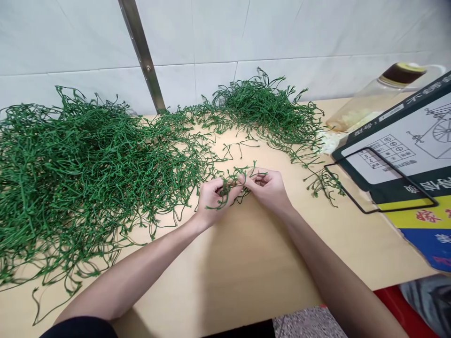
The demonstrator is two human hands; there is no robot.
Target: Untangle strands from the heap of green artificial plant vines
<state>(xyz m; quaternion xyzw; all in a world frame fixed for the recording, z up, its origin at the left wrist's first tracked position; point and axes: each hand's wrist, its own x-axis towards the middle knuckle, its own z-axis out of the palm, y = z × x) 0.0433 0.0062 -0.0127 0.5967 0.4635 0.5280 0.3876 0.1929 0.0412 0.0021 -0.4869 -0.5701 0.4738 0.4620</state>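
Note:
My left hand (219,197) and my right hand (265,188) meet over the middle of the table, fingertips almost touching. Both are closed on thin green plastic stems (230,180) with small branched tips, which stick out above and to the left of the fingers. How many stems each hand grips is hidden by the fingers. A large tangled heap of the same green stems (70,159) spreads to the left of my left hand. Beyond my hands, near the wall, lies a second pile of stems (268,108). A few loose stems (324,183) lie right of my right hand.
At the right, a printed cardboard box (394,155) leans beside a black wire frame (384,206). Behind it a clear bottle (373,101) with a dark cap tilts near white bits (329,141). A metal post (143,56) stands against the tiled wall (211,28).

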